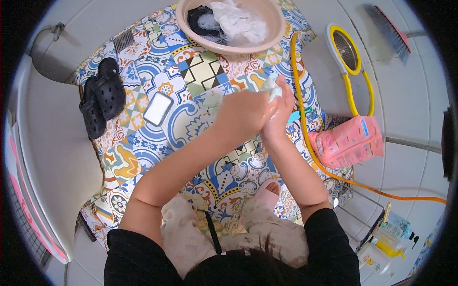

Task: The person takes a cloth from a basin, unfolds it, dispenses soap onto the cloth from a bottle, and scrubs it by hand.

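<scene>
A wet, pale cloth (273,87) is bunched between my two hands, above the patterned floor tiles. My left hand (245,111) is closed in a fist on it. My right hand (281,107) grips it from the other side, wrists close together, and its skin looks wet. A blurred pale patch shows left of my left fist; I cannot tell whether it is part of the cloth. Beyond my hands stands a beige plastic basin (229,49), holding sudsy water, white fabric (241,25) and a black item (200,21).
White soap (158,108) in a dish and black clogs (111,89) lie to the left. An orange-yellow hose (297,78) curves along the right, by a teal object (295,116) and pink pouch (349,143). Pump bottles (390,243) stand lower right. A brush (390,34) hangs upper right.
</scene>
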Demonstrator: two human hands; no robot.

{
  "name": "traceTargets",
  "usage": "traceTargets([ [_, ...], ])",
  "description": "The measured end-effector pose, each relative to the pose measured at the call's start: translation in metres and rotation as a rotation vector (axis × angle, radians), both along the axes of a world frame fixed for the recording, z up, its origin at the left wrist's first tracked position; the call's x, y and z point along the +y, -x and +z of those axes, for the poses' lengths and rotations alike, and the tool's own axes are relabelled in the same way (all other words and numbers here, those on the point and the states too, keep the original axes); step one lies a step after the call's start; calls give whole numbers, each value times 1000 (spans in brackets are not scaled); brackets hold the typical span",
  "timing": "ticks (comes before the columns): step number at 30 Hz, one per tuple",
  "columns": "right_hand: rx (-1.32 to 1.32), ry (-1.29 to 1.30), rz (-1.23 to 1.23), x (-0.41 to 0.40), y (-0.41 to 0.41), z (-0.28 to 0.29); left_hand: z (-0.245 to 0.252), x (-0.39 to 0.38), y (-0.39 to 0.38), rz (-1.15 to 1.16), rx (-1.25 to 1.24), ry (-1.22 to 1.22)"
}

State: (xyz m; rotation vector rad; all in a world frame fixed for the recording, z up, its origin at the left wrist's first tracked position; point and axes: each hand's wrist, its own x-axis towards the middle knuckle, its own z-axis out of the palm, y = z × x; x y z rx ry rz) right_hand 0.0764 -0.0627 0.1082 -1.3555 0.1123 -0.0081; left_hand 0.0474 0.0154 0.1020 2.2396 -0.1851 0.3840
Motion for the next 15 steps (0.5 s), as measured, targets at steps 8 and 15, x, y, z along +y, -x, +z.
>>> traceTargets([
  [8, -119, 115, 115, -8, -1, -13, 1, 5, -8, 58, -17, -39],
  [15, 43, -34, 135, 7, 8, -11, -9, 20, -22, 73, -124, -303],
])
